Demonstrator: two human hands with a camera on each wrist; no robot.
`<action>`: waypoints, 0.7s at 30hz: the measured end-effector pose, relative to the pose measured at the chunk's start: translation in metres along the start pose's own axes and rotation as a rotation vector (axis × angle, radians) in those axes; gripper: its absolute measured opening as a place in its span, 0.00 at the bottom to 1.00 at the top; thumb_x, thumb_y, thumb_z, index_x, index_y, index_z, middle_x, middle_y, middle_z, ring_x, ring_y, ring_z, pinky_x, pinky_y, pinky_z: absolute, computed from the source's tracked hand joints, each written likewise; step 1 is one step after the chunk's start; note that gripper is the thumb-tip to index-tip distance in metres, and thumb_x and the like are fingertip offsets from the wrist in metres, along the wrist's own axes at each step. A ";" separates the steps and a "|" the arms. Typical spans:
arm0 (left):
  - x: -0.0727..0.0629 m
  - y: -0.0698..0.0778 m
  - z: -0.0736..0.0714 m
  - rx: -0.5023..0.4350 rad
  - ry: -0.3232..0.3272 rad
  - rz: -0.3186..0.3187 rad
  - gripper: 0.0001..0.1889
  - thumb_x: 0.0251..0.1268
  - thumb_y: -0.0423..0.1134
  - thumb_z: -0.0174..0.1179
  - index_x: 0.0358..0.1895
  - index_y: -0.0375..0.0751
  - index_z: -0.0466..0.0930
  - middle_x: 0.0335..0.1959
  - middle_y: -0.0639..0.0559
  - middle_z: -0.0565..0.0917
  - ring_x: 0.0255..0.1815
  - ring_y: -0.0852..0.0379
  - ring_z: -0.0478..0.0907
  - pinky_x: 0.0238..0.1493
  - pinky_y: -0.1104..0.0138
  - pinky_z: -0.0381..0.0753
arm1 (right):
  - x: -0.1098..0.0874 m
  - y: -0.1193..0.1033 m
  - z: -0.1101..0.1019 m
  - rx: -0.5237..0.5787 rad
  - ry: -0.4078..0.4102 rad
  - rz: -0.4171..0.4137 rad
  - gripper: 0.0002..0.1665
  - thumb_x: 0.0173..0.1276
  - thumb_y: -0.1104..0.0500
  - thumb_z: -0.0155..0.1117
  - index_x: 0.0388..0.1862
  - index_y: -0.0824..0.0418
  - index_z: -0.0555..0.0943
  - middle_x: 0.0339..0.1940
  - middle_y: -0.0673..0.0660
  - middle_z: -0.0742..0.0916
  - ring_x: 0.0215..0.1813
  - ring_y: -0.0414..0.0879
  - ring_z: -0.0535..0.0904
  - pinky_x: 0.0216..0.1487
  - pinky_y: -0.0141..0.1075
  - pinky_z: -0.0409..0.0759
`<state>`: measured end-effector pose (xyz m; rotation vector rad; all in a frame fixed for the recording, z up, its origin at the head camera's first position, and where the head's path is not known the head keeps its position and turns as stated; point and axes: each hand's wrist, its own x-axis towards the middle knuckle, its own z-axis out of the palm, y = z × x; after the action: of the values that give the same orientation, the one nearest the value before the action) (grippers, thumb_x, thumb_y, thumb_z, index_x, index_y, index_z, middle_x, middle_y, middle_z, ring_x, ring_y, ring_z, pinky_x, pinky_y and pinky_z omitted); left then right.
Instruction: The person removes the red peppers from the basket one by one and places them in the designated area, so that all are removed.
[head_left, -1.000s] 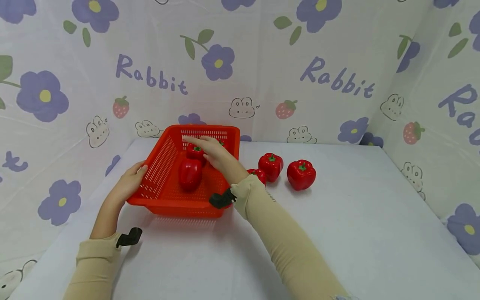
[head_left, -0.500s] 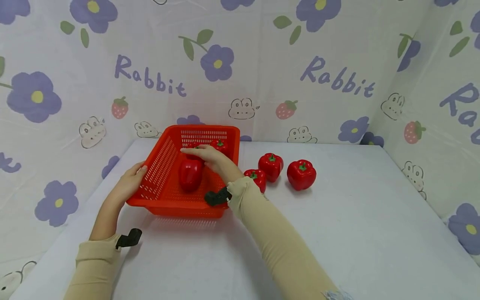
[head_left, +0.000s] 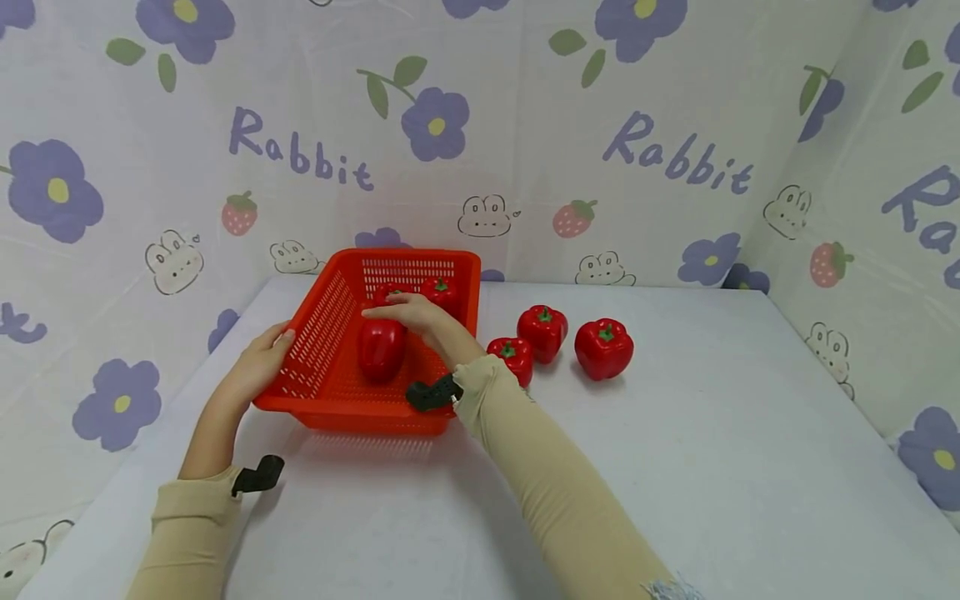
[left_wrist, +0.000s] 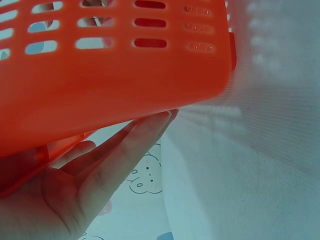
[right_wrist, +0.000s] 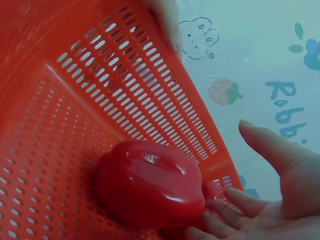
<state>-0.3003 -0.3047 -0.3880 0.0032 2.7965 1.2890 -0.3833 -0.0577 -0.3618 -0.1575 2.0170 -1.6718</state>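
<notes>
The red glossy bell-pepper-shaped piece [head_left: 381,352] lies on its side in the orange-red slotted plastic basket [head_left: 360,407], in front of two further red peppers standing near the back wall. Three red peppers sit outside, on the white-covered desk [head_left: 712,417], to the right of the basket.

Right grip [head_left: 412,315] (bare hand): fingers extended, thumb well apart, pinching nothing. It is over the basket at the far end of the piece; contact cannot be confirmed. Left grip [head_left: 261,367] (bare hand): holds the basket at its left rim, fingers against the outer wall.

Handling: the even shine suggests a light, stiff model rather than soft produce; breakage appears unlikely. The smooth skin is probably slippery, and the rounded form may roll. Take hold across the widest part, thumb and fingers on opposite sides; fingertips on the tapering end may slip. The basket appears light and slightly flexible; steady it at the rim, not at the slotted panels.
</notes>
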 end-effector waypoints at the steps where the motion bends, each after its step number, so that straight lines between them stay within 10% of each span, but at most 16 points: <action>1: 0.000 0.000 0.000 -0.002 -0.001 0.000 0.33 0.80 0.54 0.30 0.77 0.35 0.49 0.63 0.28 0.69 0.36 0.60 0.79 0.34 0.72 0.80 | 0.000 0.000 0.000 0.006 -0.006 0.019 0.46 0.62 0.51 0.71 0.75 0.60 0.62 0.75 0.58 0.67 0.75 0.55 0.62 0.77 0.49 0.59; 21: -0.001 0.001 0.002 0.001 -0.007 -0.008 0.33 0.80 0.54 0.29 0.77 0.35 0.48 0.61 0.28 0.70 0.36 0.59 0.79 0.34 0.71 0.80 | 0.003 0.009 -0.010 -0.031 -0.033 0.234 0.37 0.68 0.57 0.64 0.73 0.65 0.64 0.75 0.62 0.67 0.75 0.59 0.64 0.71 0.50 0.67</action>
<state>-0.2991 -0.3030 -0.3884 -0.0035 2.7878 1.2838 -0.3881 -0.0478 -0.3704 0.0388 1.9546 -1.4832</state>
